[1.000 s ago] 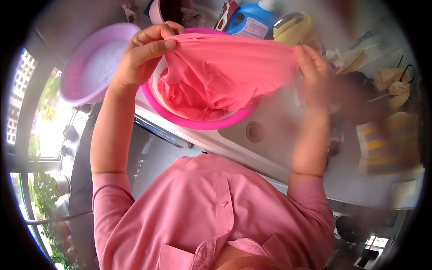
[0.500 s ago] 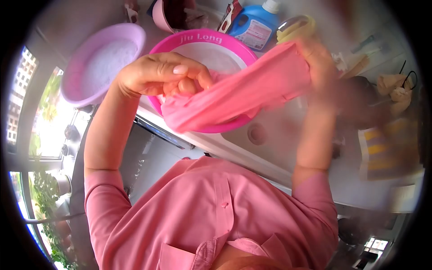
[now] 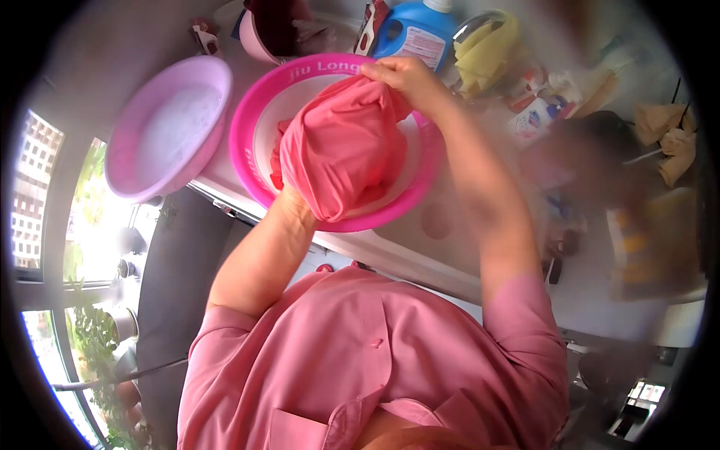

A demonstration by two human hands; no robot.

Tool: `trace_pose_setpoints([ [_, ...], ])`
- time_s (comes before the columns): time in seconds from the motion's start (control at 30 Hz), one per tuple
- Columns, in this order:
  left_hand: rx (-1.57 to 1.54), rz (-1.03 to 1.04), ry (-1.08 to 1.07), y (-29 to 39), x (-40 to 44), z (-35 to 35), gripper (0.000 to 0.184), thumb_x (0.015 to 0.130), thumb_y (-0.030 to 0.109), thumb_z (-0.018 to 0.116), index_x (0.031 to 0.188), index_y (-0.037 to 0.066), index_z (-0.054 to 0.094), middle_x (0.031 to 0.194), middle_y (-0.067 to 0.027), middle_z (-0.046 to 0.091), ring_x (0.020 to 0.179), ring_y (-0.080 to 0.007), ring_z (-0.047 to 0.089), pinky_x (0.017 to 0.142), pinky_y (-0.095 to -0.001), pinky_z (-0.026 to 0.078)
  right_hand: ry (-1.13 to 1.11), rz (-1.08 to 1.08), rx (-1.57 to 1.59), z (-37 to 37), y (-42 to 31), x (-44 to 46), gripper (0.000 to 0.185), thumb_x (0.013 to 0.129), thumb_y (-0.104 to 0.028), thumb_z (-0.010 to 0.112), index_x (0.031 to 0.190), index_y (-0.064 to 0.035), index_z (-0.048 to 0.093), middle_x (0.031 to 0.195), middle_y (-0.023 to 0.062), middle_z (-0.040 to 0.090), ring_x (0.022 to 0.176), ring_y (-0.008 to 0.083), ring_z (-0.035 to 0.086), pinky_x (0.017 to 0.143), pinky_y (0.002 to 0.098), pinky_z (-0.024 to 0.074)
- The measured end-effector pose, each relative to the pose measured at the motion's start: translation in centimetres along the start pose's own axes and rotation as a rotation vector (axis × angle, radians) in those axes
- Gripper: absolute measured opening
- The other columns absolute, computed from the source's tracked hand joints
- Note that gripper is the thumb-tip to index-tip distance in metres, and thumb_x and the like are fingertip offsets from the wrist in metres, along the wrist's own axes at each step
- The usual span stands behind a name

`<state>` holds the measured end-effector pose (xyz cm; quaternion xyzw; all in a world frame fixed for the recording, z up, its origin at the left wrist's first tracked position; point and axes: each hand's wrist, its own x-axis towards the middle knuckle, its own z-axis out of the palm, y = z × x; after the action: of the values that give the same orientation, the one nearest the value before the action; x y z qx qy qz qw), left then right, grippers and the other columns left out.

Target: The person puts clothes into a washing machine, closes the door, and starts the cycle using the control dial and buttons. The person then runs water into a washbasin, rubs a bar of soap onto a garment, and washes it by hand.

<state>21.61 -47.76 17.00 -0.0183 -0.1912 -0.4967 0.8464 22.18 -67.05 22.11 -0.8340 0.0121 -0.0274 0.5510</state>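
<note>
A coral-pink cloth [image 3: 341, 146] is bunched over the middle of a bright pink basin [image 3: 247, 124] with "Jiu Long" on its rim. My left hand [image 3: 297, 206] goes in under the cloth from the near side; only its wrist end shows and the fingers are covered. At the far right edge of the cloth, my right hand [image 3: 409, 81] pinches the fabric between thumb and fingers. Folds of the cloth hang down inside the basin, whose pale inner wall shows around them.
To the left stands a lilac basin [image 3: 169, 135] with sudsy water. Behind are a pink container [image 3: 259, 37], a blue detergent bottle [image 3: 412, 37] and a yellow cloth [image 3: 484, 56]. A white bottle [image 3: 531, 120] lies right of my forearm. Windows [image 3: 90, 202] line the left side.
The cloth was stretched sideways between both hands; now it is gathered over the basin. My left hand has gone under it, and my right hand has moved left.
</note>
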Motion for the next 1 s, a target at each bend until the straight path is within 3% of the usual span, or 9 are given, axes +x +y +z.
trace_pose_setpoints([
  [0.1, -0.047, 0.021, -0.006, -1.1, -0.7, 0.0, 0.032, 0.085, 0.031, 0.046, 0.094, 0.000, 0.047, 0.083, -0.0025, 0.047, 0.075, -0.0102, 0.042, 0.068, -0.0242, 0.034, 0.058, 0.035, 0.119, 0.2, 1.7, -0.6, 0.034, 0.078, -0.037, 0.059, 0.082, -0.0032, 0.063, 0.070, 0.0009, 0.057, 0.064, 0.0088, 0.051, 0.059, 0.0235, 0.0409],
  [0.2, -0.063, 0.035, -0.006, -1.6, -1.4, 0.1, 0.033, 0.086, 0.032, 0.046, 0.096, 0.001, 0.046, 0.086, -0.0030, 0.046, 0.077, -0.0110, 0.042, 0.070, -0.0251, 0.034, 0.118, 0.111, -0.131, -0.6, 1.4, -2.9, 0.032, 0.083, -0.032, 0.054, 0.094, -0.0029, 0.061, 0.082, 0.0024, 0.061, 0.078, 0.0081, 0.053, 0.070, 0.0227, 0.0407],
  [0.33, -0.058, 0.039, -0.007, -1.6, -1.4, -0.1, 0.034, 0.086, 0.033, 0.045, 0.098, 0.001, 0.045, 0.089, -0.0035, 0.045, 0.080, -0.0121, 0.042, 0.072, -0.0262, 0.034, 0.521, -0.030, -0.224, -2.6, 3.3, -8.4, 0.024, 0.081, -0.022, 0.056, 0.094, -0.0023, 0.060, 0.090, 0.0072, 0.061, 0.086, 0.0149, 0.056, 0.077, 0.0266, 0.0415],
  [0.43, -0.046, 0.034, -0.013, -1.9, -1.4, -0.2, 0.034, 0.086, 0.033, 0.044, 0.100, 0.002, 0.044, 0.091, -0.0040, 0.045, 0.082, -0.0129, 0.041, 0.073, -0.0270, 0.033, 0.875, -0.037, -0.644, -6.9, 9.5, -12.8, 0.022, 0.077, -0.016, 0.056, 0.094, -0.0019, 0.058, 0.098, 0.0134, 0.057, 0.096, 0.0276, 0.053, 0.083, 0.0338, 0.0405],
  [0.57, -0.009, 0.020, -0.014, -2.3, -1.2, -0.3, 0.036, 0.086, 0.034, 0.043, 0.102, 0.003, 0.043, 0.094, -0.0046, 0.044, 0.085, -0.0141, 0.041, 0.075, -0.0282, 0.033, 0.872, 0.106, -1.130, -11.8, 16.6, -18.8, 0.037, 0.074, -0.017, 0.060, 0.106, -0.0036, 0.050, 0.106, 0.0160, 0.052, 0.104, 0.0316, 0.045, 0.088, 0.0385, 0.0359],
  [0.6, -0.004, 0.017, -0.009, -2.4, -1.2, -0.4, 0.036, 0.086, 0.035, 0.043, 0.103, 0.003, 0.043, 0.095, -0.0047, 0.044, 0.086, -0.0143, 0.041, 0.076, -0.0284, 0.033, 0.870, 0.237, -1.051, -11.1, 15.2, -19.3, 0.043, 0.072, -0.020, 0.062, 0.109, -0.0035, 0.047, 0.107, 0.0171, 0.051, 0.104, 0.0336, 0.045, 0.088, 0.0398, 0.0362],
  [0.7, 0.035, 0.017, 0.008, -2.3, -1.8, -0.3, 0.037, 0.086, 0.035, 0.042, 0.104, 0.003, 0.042, 0.097, -0.0051, 0.044, 0.088, -0.0152, 0.040, 0.078, -0.0293, 0.032, 0.869, 0.261, -1.208, -10.8, 16.2, -20.0, 0.048, 0.071, -0.024, 0.063, 0.110, -0.0022, 0.046, 0.111, 0.0192, 0.049, 0.106, 0.0350, 0.043, 0.090, 0.0407, 0.0351],
  [0.87, 0.073, 0.023, 0.038, -2.2, -2.4, -0.5, 0.038, 0.087, 0.036, 0.041, 0.107, 0.004, 0.041, 0.101, -0.0059, 0.043, 0.091, -0.0166, 0.040, 0.080, -0.0307, 0.032, 0.659, 0.658, -1.078, -11.6, 17.7, -18.1, 0.064, 0.071, -0.037, 0.063, 0.119, -0.0003, 0.043, 0.119, 0.0222, 0.045, 0.114, 0.0342, 0.039, 0.094, 0.0408, 0.0319],
  [1.0, 0.095, 0.025, 0.046, -2.3, -2.6, -0.4, 0.040, 0.087, 0.037, 0.040, 0.110, 0.005, 0.040, 0.104, -0.0065, 0.042, 0.094, -0.0177, 0.039, 0.082, -0.0318, 0.031, 0.655, 0.420, -1.139, -12.5, 17.8, -17.9, 0.063, 0.071, -0.038, 0.063, 0.117, -0.0003, 0.043, 0.118, 0.0221, 0.046, 0.112, 0.0345, 0.042, 0.092, 0.0409, 0.0346],
])
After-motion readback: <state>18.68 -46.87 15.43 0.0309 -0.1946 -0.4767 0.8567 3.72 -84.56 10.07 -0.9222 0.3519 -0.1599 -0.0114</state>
